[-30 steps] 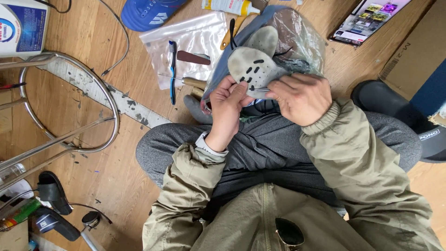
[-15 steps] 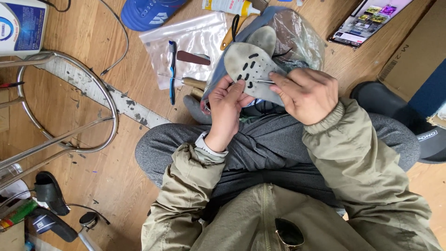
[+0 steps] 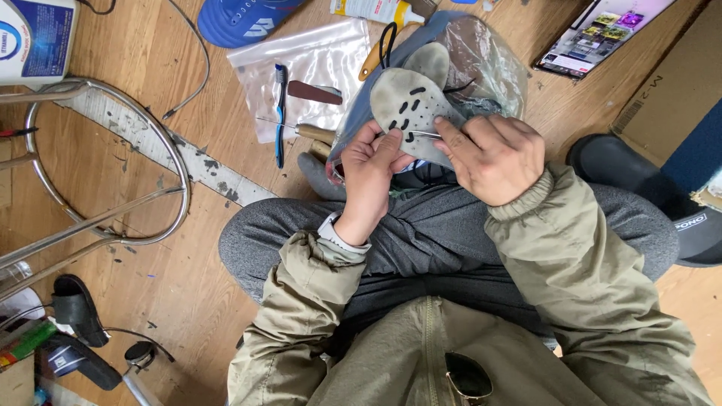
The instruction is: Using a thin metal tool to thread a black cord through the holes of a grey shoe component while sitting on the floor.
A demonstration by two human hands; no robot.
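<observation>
A grey shoe sole (image 3: pixel 406 105) with several dark oval holes is held up over my lap. My left hand (image 3: pixel 372 162) grips its lower edge, thumb pressed on the sole. My right hand (image 3: pixel 492 154) pinches a thin metal needle (image 3: pixel 423 135) whose tip points at the sole beside my left thumb. A dark thread (image 3: pixel 459 86) lies across the sole's right side. Behind the sole lies a crumpled clear plastic bag (image 3: pixel 489 64).
On the wooden floor lie a clear zip bag (image 3: pixel 301 71) with a blue toothbrush (image 3: pixel 280 113), a brown blade and a wooden-handled awl (image 3: pixel 312 133). A chrome stool frame (image 3: pixel 105 173) is at left, a blue shoe (image 3: pixel 241 19) at top, a cardboard box (image 3: pixel 669 90) at right.
The sole has been turned and lifted slightly. My right hand has moved from covering the sole's edge to pinching the needle against it.
</observation>
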